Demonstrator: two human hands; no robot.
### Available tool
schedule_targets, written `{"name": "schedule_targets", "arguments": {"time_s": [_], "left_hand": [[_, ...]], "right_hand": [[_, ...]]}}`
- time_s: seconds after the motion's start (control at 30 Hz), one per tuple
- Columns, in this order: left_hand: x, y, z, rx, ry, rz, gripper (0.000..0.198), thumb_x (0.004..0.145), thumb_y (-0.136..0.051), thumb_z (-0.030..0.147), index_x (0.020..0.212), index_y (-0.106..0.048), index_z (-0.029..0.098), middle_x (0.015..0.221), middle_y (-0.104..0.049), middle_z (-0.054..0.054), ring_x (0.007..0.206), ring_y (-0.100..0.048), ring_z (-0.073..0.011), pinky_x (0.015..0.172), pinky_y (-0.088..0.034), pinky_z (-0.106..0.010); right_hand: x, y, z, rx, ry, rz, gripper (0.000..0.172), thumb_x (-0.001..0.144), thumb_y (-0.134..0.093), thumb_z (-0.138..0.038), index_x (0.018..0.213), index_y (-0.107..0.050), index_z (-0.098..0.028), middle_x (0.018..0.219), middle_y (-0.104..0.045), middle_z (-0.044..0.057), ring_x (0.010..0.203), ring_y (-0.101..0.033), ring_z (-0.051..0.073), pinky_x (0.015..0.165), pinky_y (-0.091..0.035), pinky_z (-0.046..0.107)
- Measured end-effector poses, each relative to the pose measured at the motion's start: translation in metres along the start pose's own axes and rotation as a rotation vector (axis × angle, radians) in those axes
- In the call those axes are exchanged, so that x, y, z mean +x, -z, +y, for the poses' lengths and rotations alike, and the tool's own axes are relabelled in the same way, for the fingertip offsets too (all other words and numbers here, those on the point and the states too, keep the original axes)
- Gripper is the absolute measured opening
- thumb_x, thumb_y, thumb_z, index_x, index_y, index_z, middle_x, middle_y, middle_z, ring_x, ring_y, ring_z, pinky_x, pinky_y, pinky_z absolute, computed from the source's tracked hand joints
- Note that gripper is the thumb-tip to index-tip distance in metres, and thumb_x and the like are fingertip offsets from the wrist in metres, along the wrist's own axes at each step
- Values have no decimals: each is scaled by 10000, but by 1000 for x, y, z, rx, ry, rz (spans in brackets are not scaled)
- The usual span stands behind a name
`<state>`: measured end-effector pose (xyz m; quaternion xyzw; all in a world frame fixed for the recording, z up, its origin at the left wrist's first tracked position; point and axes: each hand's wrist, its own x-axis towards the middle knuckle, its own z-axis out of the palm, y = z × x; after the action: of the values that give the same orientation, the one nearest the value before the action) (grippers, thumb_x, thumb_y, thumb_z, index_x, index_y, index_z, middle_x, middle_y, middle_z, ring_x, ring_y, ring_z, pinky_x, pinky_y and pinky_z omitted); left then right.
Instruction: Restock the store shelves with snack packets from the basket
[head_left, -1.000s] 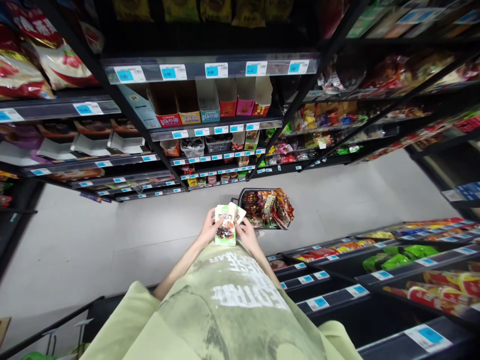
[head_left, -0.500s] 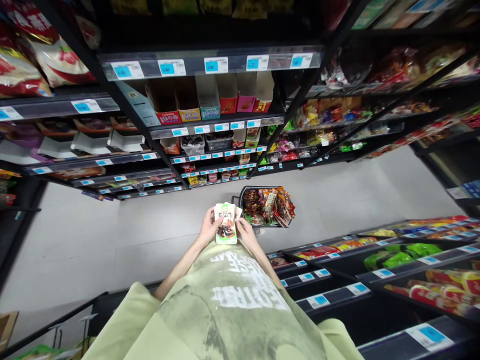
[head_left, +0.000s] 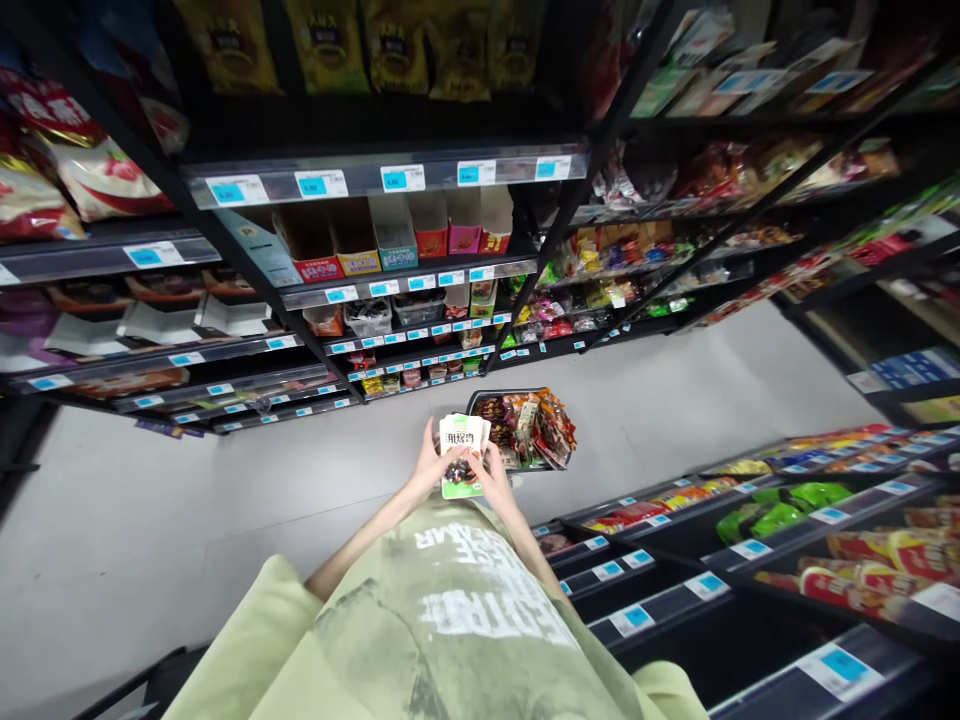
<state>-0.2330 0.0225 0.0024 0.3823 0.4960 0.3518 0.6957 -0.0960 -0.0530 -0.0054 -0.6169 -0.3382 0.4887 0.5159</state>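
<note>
In front of my chest I hold a small stack of snack packets [head_left: 463, 452], white and green with dark print. My left hand [head_left: 427, 467] grips the stack's left edge with fingers curled round it. My right hand [head_left: 495, 475] grips the right edge, thumb on the front packet. Just beyond the packets, on the floor, stands a dark shopping basket [head_left: 480, 400] filled with red and orange snack bags.
Black store shelves [head_left: 375, 180] with blue price tags, boxes and bags rise ahead and to the left. Lower shelves [head_left: 720, 540] with green and red packets run along my right. Grey aisle floor [head_left: 150, 510] stretches to the left.
The view has tilted up and shifted slightly, showing yellow bags on the top shelf. The fanned packets have been squared into one stack; both hands still hold them.
</note>
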Motion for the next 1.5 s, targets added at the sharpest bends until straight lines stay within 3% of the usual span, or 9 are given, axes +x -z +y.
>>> {"name": "schedule_targets", "arguments": {"time_s": [0.13, 0.23, 0.43, 0.6, 0.73, 0.87, 1.0, 1.13, 1.5], "left_hand": [[6, -20, 10, -130, 180, -130, 664, 599, -899, 348, 1171, -654, 118, 1135, -724, -168, 1022, -694, -294, 966, -518, -437], [7, -32, 13, -138, 284, -124, 535, 567, -916, 341, 1005, -718, 107, 1005, -761, -158, 913, -722, -286, 914, -541, -432], [13, -44, 11, -78, 217, -107, 550, 570, -920, 331, 1026, -678, 141, 1028, -759, -136, 899, -724, -247, 892, -547, -394], [20, -43, 9, -110, 193, -74, 615, 548, -934, 305, 1064, -630, 168, 1024, -757, -112, 875, -727, -226, 836, -568, -356], [24, -40, 16, -160, 206, -19, 601, 564, -926, 317, 1065, -626, 175, 1010, -756, -103, 862, -728, -225, 819, -577, -361], [27, -35, 25, -251, 214, 8, 502, 620, -892, 370, 1001, -653, 147, 980, -761, -121, 859, -734, -245, 826, -583, -383], [26, -34, 27, -357, 165, 44, 565, 633, -885, 401, 1074, -634, 154, 1068, -748, -128, 912, -732, -239, 850, -580, -363], [20, -35, 26, -358, 110, 86, 637, 612, -897, 416, 1124, -594, 189, 1104, -738, -106, 936, -725, -224, 855, -572, -344], [11, -58, 36, -443, 73, 56, 634, 682, -812, 555, 1178, -582, 233, 1248, -687, -127, 1129, -671, -267, 964, -530, -359]], "right_hand": [[1, 6, -10, -83, 37, 61, 401, 870, -621, -476, 1203, -529, -272, 1181, -674, 40, 1094, -612, 237, 986, -460, 366], [0, 10, -17, -126, 7, 47, 392, 902, -580, -466, 1244, -516, -287, 1205, -663, 41, 1103, -607, 239, 967, -458, 360], [0, 13, -23, -158, -41, 46, 389, 924, -537, -473, 1271, -516, -300, 1190, -681, 40, 1087, -634, 245, 941, -472, 370], [1, 7, -16, -201, 9, 94, 455, 842, -660, -468, 1243, -548, -284, 1081, -718, 46, 968, -670, 254, 880, -508, 374], [1, 0, -12, -220, 45, 166, 557, 782, -732, -439, 1278, -545, -267, 1183, -689, 76, 1038, -655, 271, 922, -501, 389], [1, -4, -10, -120, 48, 213, 555, 744, -767, -422, 1241, -579, -259, 1203, -683, 75, 1089, -643, 274, 962, -505, 397], [4, -14, -3, 126, -11, 241, 527, 756, -755, -434, 1220, -592, -242, 1222, -684, 91, 1110, -653, 275, 972, -528, 428], [9, -32, 5, 304, -39, 266, 636, 721, -800, -391, 1293, -567, -237, 1252, -686, 105, 1156, -648, 288, 1027, -501, 489], [22, -49, -17, 251, 73, 510, 533, 650, -847, -321, 1153, -686, -247, 1235, -707, 100, 1145, -668, 302, 997, -544, 452]]}}
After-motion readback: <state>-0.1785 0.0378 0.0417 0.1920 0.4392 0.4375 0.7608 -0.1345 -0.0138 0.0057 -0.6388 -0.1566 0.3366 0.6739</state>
